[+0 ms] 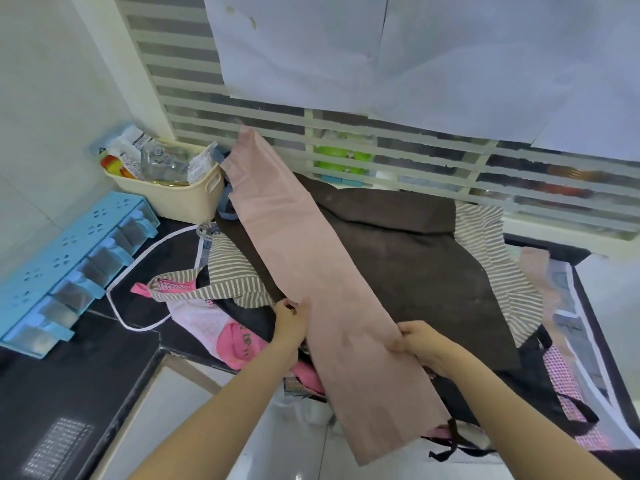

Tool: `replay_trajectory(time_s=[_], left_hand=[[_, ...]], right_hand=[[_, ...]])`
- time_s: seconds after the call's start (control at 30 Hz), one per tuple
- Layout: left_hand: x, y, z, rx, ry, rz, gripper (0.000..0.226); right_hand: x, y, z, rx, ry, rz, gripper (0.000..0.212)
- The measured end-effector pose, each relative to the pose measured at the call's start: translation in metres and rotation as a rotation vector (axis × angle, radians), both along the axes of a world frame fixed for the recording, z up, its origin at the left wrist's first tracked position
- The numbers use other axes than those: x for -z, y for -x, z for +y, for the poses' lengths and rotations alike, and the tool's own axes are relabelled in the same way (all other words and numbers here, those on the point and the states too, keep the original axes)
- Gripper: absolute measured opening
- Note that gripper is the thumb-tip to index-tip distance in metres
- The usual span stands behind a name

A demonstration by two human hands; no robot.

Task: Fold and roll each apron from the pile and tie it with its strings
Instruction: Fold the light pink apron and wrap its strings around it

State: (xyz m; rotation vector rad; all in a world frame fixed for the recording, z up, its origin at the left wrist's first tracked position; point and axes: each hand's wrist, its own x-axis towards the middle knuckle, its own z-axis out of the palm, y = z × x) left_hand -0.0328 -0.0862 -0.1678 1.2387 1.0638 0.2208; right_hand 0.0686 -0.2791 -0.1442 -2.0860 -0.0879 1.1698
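Hands (291, 323) (417, 341) grip pink apron (311, 265).

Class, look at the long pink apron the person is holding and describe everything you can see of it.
The pink apron is a plain, pale pink woven cloth, folded lengthwise into a long narrow strip. It lies diagonally across the pile, its far end near the cream basket, its near end hanging over the counter edge. It rests on a dark brown apron. The left hand grips its left edge and the right hand its right edge, fingers curled over the cloth. No strings show.
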Motion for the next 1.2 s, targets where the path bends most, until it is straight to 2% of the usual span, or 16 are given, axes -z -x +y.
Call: replay_trajectory(time_s=[0.1,0.2,0.27,0.37,0.43,0.53,0.6,0.73,0.8,0.87,1.0,1.07,1.2], left_hand=[[-0.003,0.011,-0.018,0.039,-0.041,0.017,0.043],[0.000,0.021,-0.037,0.031,-0.117,0.088,0.043],[0.003,0.024,-0.045,0.034,-0.148,0.123,0.043],[0.005,0.023,-0.055,0.012,-0.138,0.144,0.042],[0.001,0.023,-0.059,0.019,-0.158,0.129,0.042],[0.001,0.030,-0.060,0.067,-0.214,0.042,0.055],[0.002,0.041,-0.058,0.165,-0.212,-0.016,0.075],[-0.005,0.064,-0.055,0.217,0.107,-0.143,0.074],[-0.006,0.072,-0.052,0.161,0.124,-0.165,0.079],[-0.007,0.078,-0.048,0.135,0.155,-0.184,0.078],[-0.006,0.081,-0.047,0.108,0.233,-0.189,0.056],[-0.006,0.082,-0.050,0.121,0.255,-0.178,0.052],[-0.010,0.086,-0.053,0.089,0.242,-0.157,0.066]], right_hand=[[0.000,0.011,0.017,0.049,-0.081,-0.025,0.020],[-0.001,0.016,0.014,0.047,-0.122,-0.066,0.026],[-0.002,0.016,0.000,0.012,-0.134,-0.034,0.037],[0.001,0.016,-0.028,-0.096,-0.154,0.037,0.065],[0.005,0.015,-0.036,-0.177,-0.146,0.001,0.074],[0.009,0.015,-0.039,-0.111,-0.166,-0.059,0.074],[0.004,0.016,-0.038,-0.023,-0.244,0.018,0.068],[-0.014,0.016,-0.038,0.129,-0.437,0.198,0.038],[-0.021,0.018,-0.039,0.217,-0.584,0.310,0.033],[-0.023,0.017,-0.041,0.250,-0.674,0.410,0.036],[-0.031,0.020,-0.046,-0.074,-0.511,0.359,0.035],[-0.030,0.023,-0.044,-0.199,-0.407,0.328,0.030],[-0.022,0.023,-0.029,-0.148,-0.355,0.224,0.025]])
